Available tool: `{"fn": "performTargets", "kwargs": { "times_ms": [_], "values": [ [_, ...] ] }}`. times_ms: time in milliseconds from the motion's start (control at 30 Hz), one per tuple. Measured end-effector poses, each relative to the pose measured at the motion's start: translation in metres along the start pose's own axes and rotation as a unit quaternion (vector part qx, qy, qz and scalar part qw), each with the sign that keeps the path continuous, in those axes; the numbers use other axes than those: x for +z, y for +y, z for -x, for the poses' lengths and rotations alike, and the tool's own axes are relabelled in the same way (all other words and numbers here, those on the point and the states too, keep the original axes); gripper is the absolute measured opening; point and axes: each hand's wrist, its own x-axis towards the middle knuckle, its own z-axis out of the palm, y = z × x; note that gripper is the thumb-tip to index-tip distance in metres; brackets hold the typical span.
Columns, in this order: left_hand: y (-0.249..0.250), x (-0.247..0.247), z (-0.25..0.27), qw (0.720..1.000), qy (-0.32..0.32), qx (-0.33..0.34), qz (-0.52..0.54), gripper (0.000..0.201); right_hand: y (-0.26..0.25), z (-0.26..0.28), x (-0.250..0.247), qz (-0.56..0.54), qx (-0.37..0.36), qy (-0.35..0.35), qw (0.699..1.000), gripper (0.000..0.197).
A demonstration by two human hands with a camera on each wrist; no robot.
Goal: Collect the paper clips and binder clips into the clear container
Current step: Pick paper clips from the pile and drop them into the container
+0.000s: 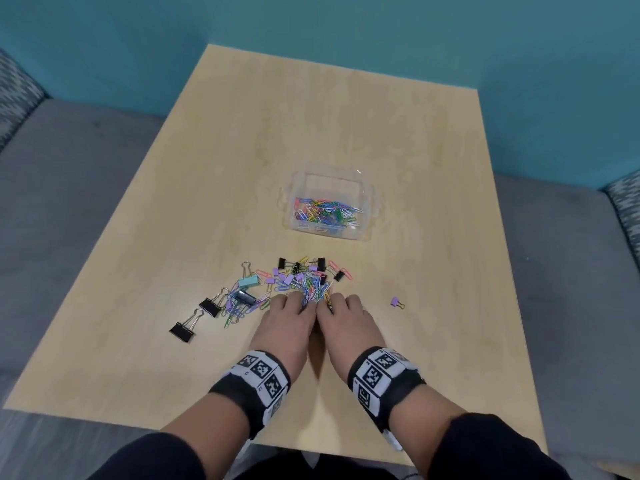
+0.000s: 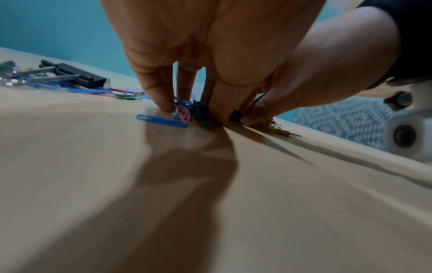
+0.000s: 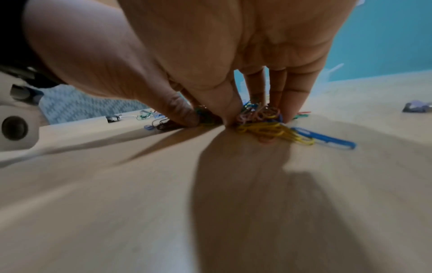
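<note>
A clear container (image 1: 367,202) holding several coloured paper clips stands mid-table. In front of it lies a heap of paper clips (image 1: 313,285) mixed with small purple and black binder clips. My left hand (image 1: 292,304) and right hand (image 1: 341,306) sit side by side at the heap's near edge, fingertips down on the table. The left hand (image 2: 191,109) curls its fingers and thumb round a bunch of clips, and a blue paper clip (image 2: 161,121) lies just outside them. The right hand (image 3: 259,114) pinches a yellow and pink bunch, with another blue clip (image 3: 327,139) loose beside it.
Larger black binder clips (image 1: 181,329) (image 1: 210,306) and a teal binder clip (image 1: 250,281) lie left of the hands. One purple binder clip (image 1: 394,301) sits alone to the right. The wooden table (image 1: 346,116) has grey seating around it and a teal wall behind.
</note>
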Motion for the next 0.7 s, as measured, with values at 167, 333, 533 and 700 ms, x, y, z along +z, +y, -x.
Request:
{"fn": "performTargets", "kwargs": {
  "times_ms": [167,333,533,700],
  "values": [
    [-0.003,-0.012,-0.003,1.0,-0.011,0.011,-0.007,0.039,0.007,0.0,-0.015,-0.003,-0.039,-0.029,0.999,0.041],
    [-0.01,-0.017,-0.007,0.999,-0.043,0.01,-0.01,0.026,0.016,0.001,-0.029,-0.002,-0.049,-0.063,0.997,0.042],
    [-0.015,-0.017,-0.012,0.999,-0.046,-0.001,-0.001,0.027,0.027,-0.005,-0.029,-0.022,-0.05,-0.078,0.995,0.037],
    [-0.02,-0.031,-0.016,0.997,-0.076,-0.009,0.029,0.007,0.038,-0.013,-0.035,-0.016,-0.055,-0.095,0.994,0.021]
  ]
}}
